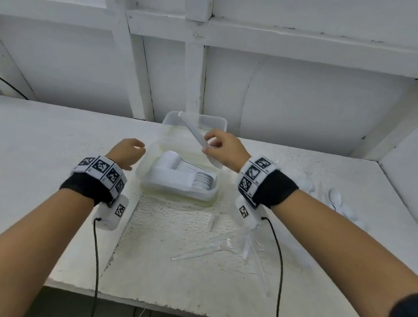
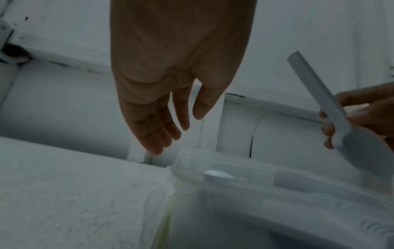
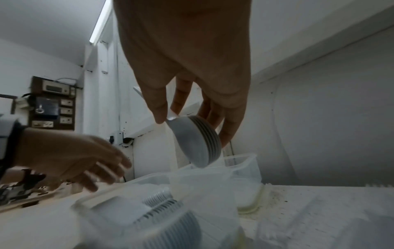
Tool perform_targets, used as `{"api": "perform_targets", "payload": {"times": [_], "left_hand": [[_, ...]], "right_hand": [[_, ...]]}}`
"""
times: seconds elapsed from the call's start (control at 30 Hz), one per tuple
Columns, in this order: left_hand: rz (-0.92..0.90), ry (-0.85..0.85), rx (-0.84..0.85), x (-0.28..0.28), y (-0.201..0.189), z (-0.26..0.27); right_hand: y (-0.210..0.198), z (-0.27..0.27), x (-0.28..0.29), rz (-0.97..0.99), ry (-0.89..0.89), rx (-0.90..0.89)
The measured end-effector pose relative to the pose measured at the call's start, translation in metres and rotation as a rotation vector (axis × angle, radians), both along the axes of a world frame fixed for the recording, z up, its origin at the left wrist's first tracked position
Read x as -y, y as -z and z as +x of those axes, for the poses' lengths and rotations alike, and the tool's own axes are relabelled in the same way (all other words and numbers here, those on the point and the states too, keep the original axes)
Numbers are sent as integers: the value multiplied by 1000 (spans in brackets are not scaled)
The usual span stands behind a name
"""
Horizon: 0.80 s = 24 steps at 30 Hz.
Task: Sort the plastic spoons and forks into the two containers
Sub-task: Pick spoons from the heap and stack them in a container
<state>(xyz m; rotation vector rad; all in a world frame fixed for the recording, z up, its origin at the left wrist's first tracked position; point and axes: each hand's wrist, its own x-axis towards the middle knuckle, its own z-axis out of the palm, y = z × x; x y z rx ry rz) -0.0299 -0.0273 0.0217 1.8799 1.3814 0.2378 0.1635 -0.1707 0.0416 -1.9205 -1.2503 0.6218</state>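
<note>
My right hand pinches a nested stack of white plastic spoons above the near clear container. Their handles point up and to the left. In the right wrist view the stacked bowls hang from my thumb and fingers just over that container. Rows of white spoons lie inside it. A second clear container stands right behind it. My left hand hovers at the near container's left rim, fingers relaxed and holding nothing. Clear plastic forks lie loose on the table in front.
More white spoons lie on the table to the right, past my right wrist. The white wall with its frame rises directly behind the containers. The table's front edge is near my elbows. Cables hang from both wrist cameras.
</note>
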Motion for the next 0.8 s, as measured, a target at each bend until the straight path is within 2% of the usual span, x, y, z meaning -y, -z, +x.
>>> {"api": "perform_targets", "payload": {"times": [0.17, 0.37, 0.47, 0.57, 0.8], "left_hand": [[-274, -44, 86, -7, 10, 1], [-336, -26, 114, -14, 10, -1], [-351, -21, 113, -17, 10, -2], [-351, -16, 105, -18, 10, -2], [-347, -25, 106, -18, 11, -1]], "right_hand": [[14, -7, -38, -148, -42, 52], [27, -10, -46, -327, -158, 256], [30, -11, -48, -406, -226, 293], [32, -12, -48, -412, -241, 270], [40, -16, -49, -403, -260, 354]]}}
